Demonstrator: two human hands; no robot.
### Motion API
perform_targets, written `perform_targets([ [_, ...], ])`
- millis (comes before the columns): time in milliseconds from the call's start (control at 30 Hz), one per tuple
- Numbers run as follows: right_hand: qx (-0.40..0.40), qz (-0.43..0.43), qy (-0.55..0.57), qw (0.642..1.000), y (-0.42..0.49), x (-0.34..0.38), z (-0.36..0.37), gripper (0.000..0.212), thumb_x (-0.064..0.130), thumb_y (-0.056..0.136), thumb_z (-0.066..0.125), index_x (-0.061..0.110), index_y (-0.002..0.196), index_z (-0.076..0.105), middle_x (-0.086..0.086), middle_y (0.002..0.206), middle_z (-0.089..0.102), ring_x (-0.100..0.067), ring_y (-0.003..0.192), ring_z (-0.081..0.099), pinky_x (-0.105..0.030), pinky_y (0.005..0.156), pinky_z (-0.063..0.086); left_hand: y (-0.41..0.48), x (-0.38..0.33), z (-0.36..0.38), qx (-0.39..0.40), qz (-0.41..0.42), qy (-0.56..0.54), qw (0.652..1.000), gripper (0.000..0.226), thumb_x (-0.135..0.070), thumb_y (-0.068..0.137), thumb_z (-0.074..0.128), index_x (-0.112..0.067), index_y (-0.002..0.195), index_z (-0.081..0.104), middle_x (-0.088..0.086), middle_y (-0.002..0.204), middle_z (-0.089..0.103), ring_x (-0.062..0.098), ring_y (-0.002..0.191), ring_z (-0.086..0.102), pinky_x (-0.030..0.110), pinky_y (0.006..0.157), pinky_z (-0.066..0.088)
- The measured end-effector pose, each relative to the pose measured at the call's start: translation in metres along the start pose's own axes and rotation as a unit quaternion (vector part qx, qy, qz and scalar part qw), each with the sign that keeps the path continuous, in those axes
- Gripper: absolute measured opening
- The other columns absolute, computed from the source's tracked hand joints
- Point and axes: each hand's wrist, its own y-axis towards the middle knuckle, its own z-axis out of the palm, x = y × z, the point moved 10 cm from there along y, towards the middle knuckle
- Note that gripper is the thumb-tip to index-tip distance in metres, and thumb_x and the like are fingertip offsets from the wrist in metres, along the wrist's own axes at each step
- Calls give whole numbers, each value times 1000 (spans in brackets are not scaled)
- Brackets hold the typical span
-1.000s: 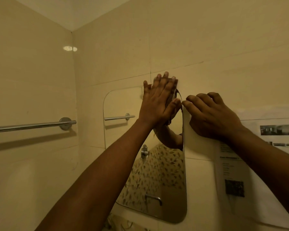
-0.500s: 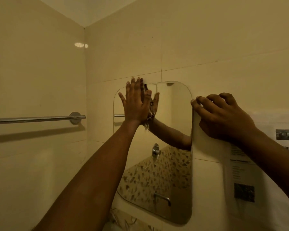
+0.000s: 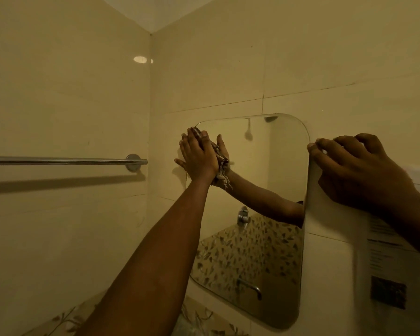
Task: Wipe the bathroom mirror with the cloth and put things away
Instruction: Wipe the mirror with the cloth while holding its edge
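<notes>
Cream tiled walls (image 3: pixel 228 57) meet in a corner at the upper left, and a glare spot sits high on the left wall. On that left wall a chrome towel rail (image 3: pixel 58 161) runs level and throws a dark shadow on the tiles below it.

On the far wall hangs the mirror (image 3: pixel 277 170), upright, with rounded corners. Its glass reflects a shower head near the top, a round valve lower down, a curved tap near the bottom and a band of leaf-patterned tile.

The left hand (image 3: pixel 199 156) reaches up from the near lower left, its forearm crossing the middle of the view. Its fingers are straight and close together, and the palm presses the cloth (image 3: pixel 220 158) flat against the mirror's upper left corner. The cloth is a dark, striped bundle squeezed between the palm and the glass, and a pale fringe hangs from it just below the wrist. The reflected hand meets it from behind.

The right hand (image 3: pixel 357 170) comes in from the right, its fingers bent and their tips at the mirror's upper right edge. Whether they grip that edge or only rest there I cannot tell.

Below that hand a printed paper notice (image 3: pixel 383 265) lies flat on the wall, with a dark square near its foot; the print is too small to read.
</notes>
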Motion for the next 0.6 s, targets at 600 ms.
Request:
perform_targets([
  [600, -2, 1, -40, 999, -1, -1, 3, 57, 32, 100, 34, 1, 146, 46, -23, 139, 57, -44, 112, 57, -49, 95, 35, -145, 158, -12, -14, -189, 3, 982, 69, -60, 110, 20, -25, 170, 17, 1, 178, 16, 20, 166, 10, 59, 132, -4],
])
